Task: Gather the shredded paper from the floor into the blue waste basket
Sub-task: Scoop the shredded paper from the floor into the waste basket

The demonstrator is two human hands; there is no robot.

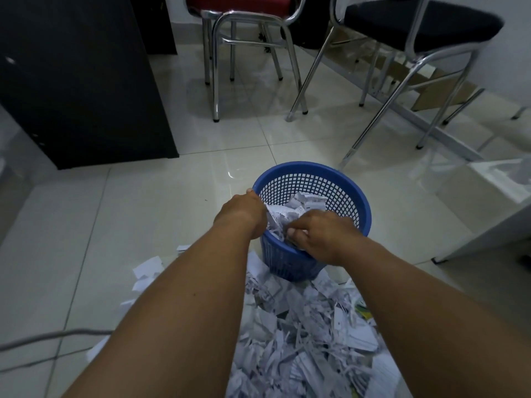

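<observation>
A round blue mesh waste basket (330,182) stands on the white tiled floor in front of me. White shredded paper (304,203) lies inside it. A big heap of shredded paper (304,334) covers the floor between my arms, just in front of the basket. My left hand (242,211) is over the basket's left rim, fingers curled down onto a bunch of paper. My right hand (321,232) is over the near rim, closed on the same bunch. Both hands hold the paper inside the basket's mouth.
A black cabinet (80,81) stands at the left. A red chair (244,38) and a black chair (416,53) with chrome legs stand behind the basket. A white box (488,202) sits at the right. A grey cable (43,337) runs over the floor at the lower left.
</observation>
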